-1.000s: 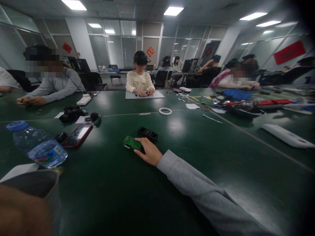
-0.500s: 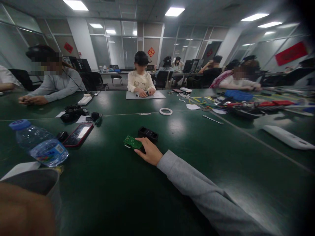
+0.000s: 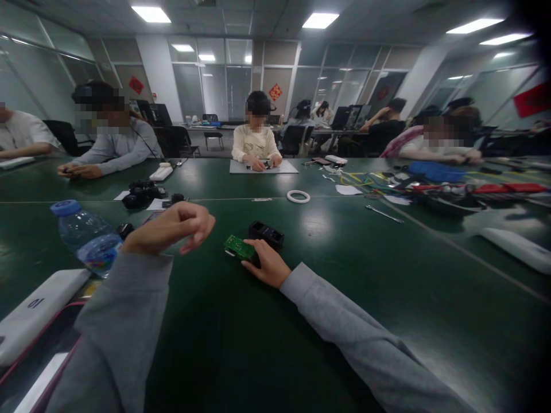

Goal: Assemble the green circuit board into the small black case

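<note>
My right hand [image 3: 271,264] grips one end of a green circuit board [image 3: 238,247] between thumb and fingers, low over the table. A dark part lies under the board near my thumb. Right behind that hand is a black rectangular housing [image 3: 266,233] with openings in its top, partly hidden by my fingers. My left hand [image 3: 176,226] hangs in the air left of the board, wrist bent and fingers loosely curled downward. Nothing shows in those fingers, and the hand is apart from the board.
On the left stand a water bottle [image 3: 88,235], a white case marked 01 [image 3: 41,307] and a red-edged phone [image 3: 43,350]. A white ring [image 3: 298,197] and a wrench [image 3: 384,214] lie farther back. Cables and tools [image 3: 469,189] crowd the right. Other people sit across the table.
My left hand has come up from the lower left corner toward the board. The grey container there is no longer in view. My right hand keeps its hold; the view has shifted slightly left.
</note>
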Motion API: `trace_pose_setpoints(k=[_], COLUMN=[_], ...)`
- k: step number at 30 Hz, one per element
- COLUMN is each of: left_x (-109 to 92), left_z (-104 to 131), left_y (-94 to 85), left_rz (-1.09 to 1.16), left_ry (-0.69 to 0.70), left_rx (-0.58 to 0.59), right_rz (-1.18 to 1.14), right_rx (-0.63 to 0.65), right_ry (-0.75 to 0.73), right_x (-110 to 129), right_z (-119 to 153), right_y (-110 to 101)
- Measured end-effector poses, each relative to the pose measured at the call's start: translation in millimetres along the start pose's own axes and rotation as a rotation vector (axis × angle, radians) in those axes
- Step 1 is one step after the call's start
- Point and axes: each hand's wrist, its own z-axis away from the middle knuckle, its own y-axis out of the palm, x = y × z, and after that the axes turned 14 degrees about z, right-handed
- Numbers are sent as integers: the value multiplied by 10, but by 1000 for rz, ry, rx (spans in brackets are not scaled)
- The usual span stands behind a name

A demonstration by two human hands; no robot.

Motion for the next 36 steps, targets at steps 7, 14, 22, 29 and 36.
trace_pose_setpoints(k=[7,14,22,29,36], left_x=[990,1317,1322,1309,1256], left_z=[-601,-624,-593,-592,-555], left_y=[-144,-447,-509,-493,-456], left_rz=[-229,62,114,197,177], left_ry=[28,6,38,57,23], left_rx=[-93,-245,-216,-152,-145], right_rz=[16,110,331,286,-44], right_rx=[16,-162,-271,-272,-339], right_ry=[-37,9,377,402,536], right_x=[25,55,-298,-423,-611], right_z=[-14,-12,11,14,-4], right_y=[-21,-112,56,48,69])
